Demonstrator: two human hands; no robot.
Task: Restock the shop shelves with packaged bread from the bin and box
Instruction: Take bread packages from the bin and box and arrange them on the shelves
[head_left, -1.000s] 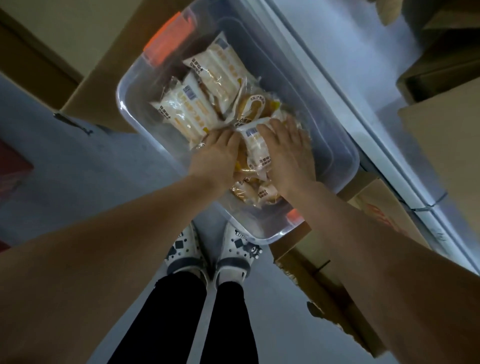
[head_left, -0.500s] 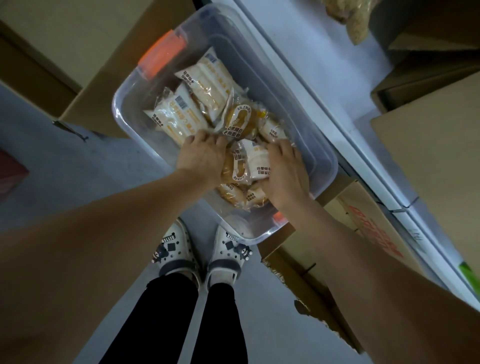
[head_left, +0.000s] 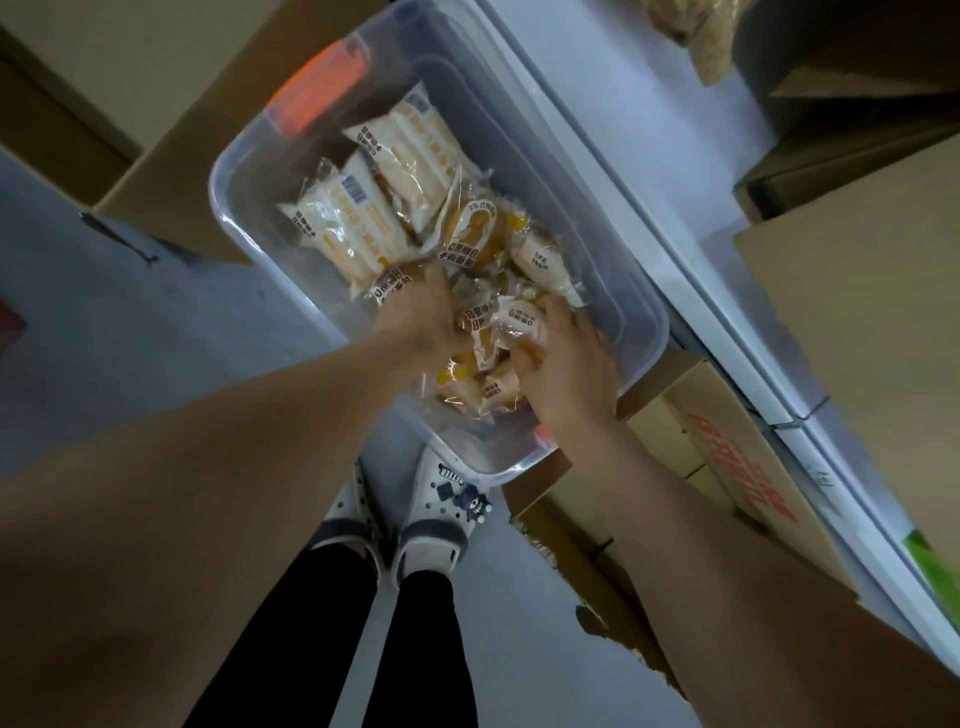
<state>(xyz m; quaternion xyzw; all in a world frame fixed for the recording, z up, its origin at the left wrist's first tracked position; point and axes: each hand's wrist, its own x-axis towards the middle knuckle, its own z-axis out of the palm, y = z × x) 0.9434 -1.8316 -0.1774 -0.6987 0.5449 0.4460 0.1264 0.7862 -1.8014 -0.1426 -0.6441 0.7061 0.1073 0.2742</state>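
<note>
A clear plastic bin (head_left: 644, 317) with orange handles (head_left: 322, 88) stands on the floor in front of my feet. It holds several wrapped bread packets: large pale ones (head_left: 353, 218) at the far end, small golden buns (head_left: 472, 234) in the middle and near end. My left hand (head_left: 421, 312) is pressed into the pile, fingers curled on a small packet (head_left: 389, 286). My right hand (head_left: 566, 364) clasps a small pale bun packet (head_left: 519, 322) from the right. More small packets (head_left: 462, 384) lie between and below my hands.
A white shelf edge (head_left: 691, 249) runs diagonally along the bin's right side. Cardboard boxes stand at the left (head_left: 171, 130), at the right on the shelf (head_left: 857, 291), and on the floor beside the bin (head_left: 727, 467). My shoes (head_left: 436, 514) touch the bin's near end.
Both hands have slid from flat on top of the pile to its sides and curled around small packets. The packets between them have bunched up and lifted slightly.
</note>
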